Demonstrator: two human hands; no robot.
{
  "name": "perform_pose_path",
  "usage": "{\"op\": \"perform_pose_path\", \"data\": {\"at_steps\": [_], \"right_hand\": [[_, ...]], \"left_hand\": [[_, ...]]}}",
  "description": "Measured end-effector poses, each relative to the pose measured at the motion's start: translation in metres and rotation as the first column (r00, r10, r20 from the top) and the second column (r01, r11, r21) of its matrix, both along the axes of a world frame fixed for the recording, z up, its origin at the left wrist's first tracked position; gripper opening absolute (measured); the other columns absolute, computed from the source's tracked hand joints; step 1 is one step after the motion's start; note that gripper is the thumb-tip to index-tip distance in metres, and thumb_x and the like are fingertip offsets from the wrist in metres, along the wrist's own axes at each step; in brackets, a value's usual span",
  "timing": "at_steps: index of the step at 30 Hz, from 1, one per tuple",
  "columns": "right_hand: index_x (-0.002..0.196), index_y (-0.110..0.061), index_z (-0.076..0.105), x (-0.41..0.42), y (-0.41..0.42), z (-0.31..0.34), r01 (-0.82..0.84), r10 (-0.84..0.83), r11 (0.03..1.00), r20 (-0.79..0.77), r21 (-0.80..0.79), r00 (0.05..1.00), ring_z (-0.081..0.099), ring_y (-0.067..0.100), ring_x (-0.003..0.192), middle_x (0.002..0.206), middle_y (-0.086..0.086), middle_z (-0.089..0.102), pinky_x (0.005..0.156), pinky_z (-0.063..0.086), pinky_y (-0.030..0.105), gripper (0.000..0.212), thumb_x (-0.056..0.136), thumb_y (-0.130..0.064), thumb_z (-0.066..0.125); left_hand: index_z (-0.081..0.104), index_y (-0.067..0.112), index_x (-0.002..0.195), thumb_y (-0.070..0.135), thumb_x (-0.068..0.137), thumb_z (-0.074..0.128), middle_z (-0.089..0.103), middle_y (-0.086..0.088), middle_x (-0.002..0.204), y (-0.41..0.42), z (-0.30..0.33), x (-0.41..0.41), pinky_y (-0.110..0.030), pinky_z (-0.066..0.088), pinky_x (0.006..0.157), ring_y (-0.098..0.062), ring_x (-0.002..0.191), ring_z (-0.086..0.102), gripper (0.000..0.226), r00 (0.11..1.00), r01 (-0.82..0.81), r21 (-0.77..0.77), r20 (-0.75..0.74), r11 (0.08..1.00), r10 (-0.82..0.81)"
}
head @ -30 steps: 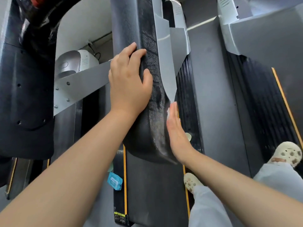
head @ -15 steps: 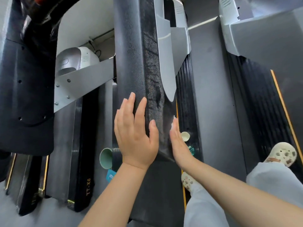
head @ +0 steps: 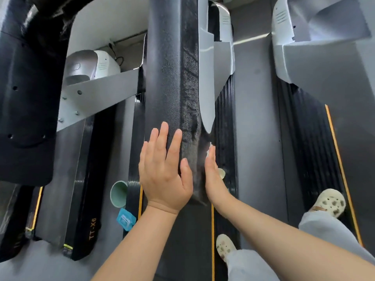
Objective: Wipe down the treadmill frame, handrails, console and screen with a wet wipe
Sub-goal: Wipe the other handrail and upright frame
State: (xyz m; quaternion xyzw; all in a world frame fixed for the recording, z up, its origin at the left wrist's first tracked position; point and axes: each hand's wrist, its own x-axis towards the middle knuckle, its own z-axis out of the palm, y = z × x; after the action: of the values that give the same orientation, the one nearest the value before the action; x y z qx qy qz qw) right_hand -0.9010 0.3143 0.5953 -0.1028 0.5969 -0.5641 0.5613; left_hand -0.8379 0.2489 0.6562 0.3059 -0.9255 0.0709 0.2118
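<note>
A thick black treadmill handrail [head: 168, 78] runs up the middle of the view, with wet streaks along its right half. My left hand [head: 164, 175] lies flat on top of the rail near its near end, fingers straight and spread. My right hand [head: 214, 179] presses edge-on against the rail's right side with straight fingers. A small white bit of the wet wipe [head: 208, 152] shows at its fingertips; the rest of the wipe is hidden under the palm. A grey frame bracket [head: 206, 78] meets the rail just above my right hand.
The grey running belt [head: 257, 138] lies to the right, with my two cream shoes [head: 329, 202] [head: 224, 247] on it. A green cup [head: 118, 192] and a blue wipe packet [head: 125, 219] sit on the floor left of the rail. A black console underside [head: 26, 98] hangs at the left.
Both hands have slid down the handrail toward me, from beside the grey bracket to the rail's near end. A wet trail shows above them.
</note>
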Motion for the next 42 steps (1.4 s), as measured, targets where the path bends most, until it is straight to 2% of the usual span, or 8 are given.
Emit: {"op": "perform_pose_path", "data": {"at_steps": [2, 9, 14, 20, 24, 29, 37, 42], "right_hand": [[0.135, -0.050, -0.014, 0.022, 0.016, -0.003, -0.021, 0.020, 0.999, -0.029, -0.043, 0.999, -0.018, -0.020, 0.130, 0.141, -0.037, -0.022, 0.118, -0.010, 0.029, 0.106, 0.045, -0.103, 0.005], [0.130, -0.055, -0.016, 0.017, 0.000, 0.014, -0.011, -0.066, 0.966, -0.285, -0.258, 0.956, -0.021, -0.015, 0.134, 0.139, -0.040, -0.025, 0.110, -0.017, 0.014, 0.059, 0.079, -0.079, -0.002], [0.135, -0.052, -0.005, 0.014, -0.006, -0.029, 0.115, -0.114, 0.993, 0.049, -0.027, 0.992, -0.009, -0.007, 0.140, 0.147, -0.031, -0.007, 0.120, -0.004, 0.036, 0.058, 0.082, -0.074, 0.006], [0.132, -0.050, -0.018, 0.042, 0.016, -0.014, 0.027, -0.083, 0.971, -0.227, -0.239, 0.970, -0.021, -0.012, 0.136, 0.145, -0.029, -0.027, 0.110, -0.016, 0.013, 0.065, 0.076, -0.082, -0.004], [0.146, -0.043, 0.002, 0.002, -0.020, -0.050, 0.169, -0.168, 0.986, 0.082, -0.009, 0.982, -0.007, 0.002, 0.144, 0.155, -0.023, -0.001, 0.118, -0.007, 0.032, 0.053, 0.096, -0.059, 0.007], [0.147, -0.041, 0.000, 0.045, 0.013, -0.046, 0.155, -0.161, 0.987, 0.224, 0.043, 0.961, -0.001, -0.006, 0.138, 0.152, -0.027, 0.001, 0.117, -0.003, 0.029, 0.054, 0.096, -0.054, 0.010], [0.152, -0.019, 0.008, -0.013, -0.033, -0.075, 0.173, -0.174, 0.985, 0.053, 0.010, 0.983, 0.005, 0.014, 0.146, 0.159, -0.004, 0.007, 0.119, 0.005, 0.036, 0.054, 0.103, -0.041, 0.013], [0.138, -0.046, -0.006, 0.066, 0.025, -0.071, 0.174, -0.171, 0.985, 0.130, -0.009, 0.977, -0.007, -0.006, 0.140, 0.155, -0.022, -0.008, 0.119, -0.004, 0.034, 0.043, 0.099, -0.050, 0.013]], "left_hand": [[0.042, 0.013, 0.134, 0.021, 0.087, 0.039, 0.040, -0.014, 0.142, 0.000, -0.001, 0.000, -0.045, 0.030, 0.108, -0.031, 0.132, 0.037, 0.047, 1.000, 0.008, 0.001, 0.003, 1.000, -0.008], [0.042, 0.013, 0.133, 0.021, 0.088, 0.038, 0.039, -0.013, 0.142, -0.002, -0.004, -0.001, -0.046, 0.033, 0.106, -0.029, 0.132, 0.037, 0.046, 0.999, 0.020, -0.023, -0.030, 1.000, -0.021], [0.042, 0.012, 0.134, 0.022, 0.087, 0.039, 0.041, -0.016, 0.142, -0.001, -0.004, 0.000, -0.047, 0.032, 0.108, -0.031, 0.133, 0.036, 0.048, 1.000, 0.023, -0.024, -0.010, 0.999, -0.023], [0.042, 0.012, 0.134, 0.021, 0.087, 0.038, 0.041, -0.016, 0.142, 0.000, -0.005, -0.001, -0.046, 0.033, 0.107, -0.031, 0.133, 0.037, 0.047, 1.000, 0.011, -0.047, -0.015, 0.999, -0.012], [0.042, 0.011, 0.133, 0.021, 0.088, 0.039, 0.043, -0.020, 0.141, -0.001, -0.004, 0.000, -0.047, 0.033, 0.107, -0.033, 0.132, 0.037, 0.047, 0.999, 0.029, -0.050, -0.021, 0.998, -0.030], [0.043, 0.011, 0.133, 0.020, 0.087, 0.039, 0.042, -0.018, 0.142, 0.000, -0.005, 0.000, -0.045, 0.030, 0.109, -0.033, 0.133, 0.037, 0.047, 1.000, 0.013, -0.050, -0.015, 0.999, -0.014], [0.042, 0.011, 0.134, 0.021, 0.088, 0.038, 0.044, -0.019, 0.141, -0.001, -0.005, -0.002, -0.046, 0.033, 0.108, -0.033, 0.132, 0.038, 0.047, 0.999, 0.021, -0.054, -0.030, 0.998, -0.023], [0.045, 0.008, 0.133, 0.018, 0.086, 0.040, 0.044, -0.019, 0.141, 0.001, -0.004, -0.001, -0.047, 0.033, 0.108, -0.034, 0.133, 0.038, 0.049, 0.999, 0.015, -0.038, -0.028, 0.999, -0.016]]}}
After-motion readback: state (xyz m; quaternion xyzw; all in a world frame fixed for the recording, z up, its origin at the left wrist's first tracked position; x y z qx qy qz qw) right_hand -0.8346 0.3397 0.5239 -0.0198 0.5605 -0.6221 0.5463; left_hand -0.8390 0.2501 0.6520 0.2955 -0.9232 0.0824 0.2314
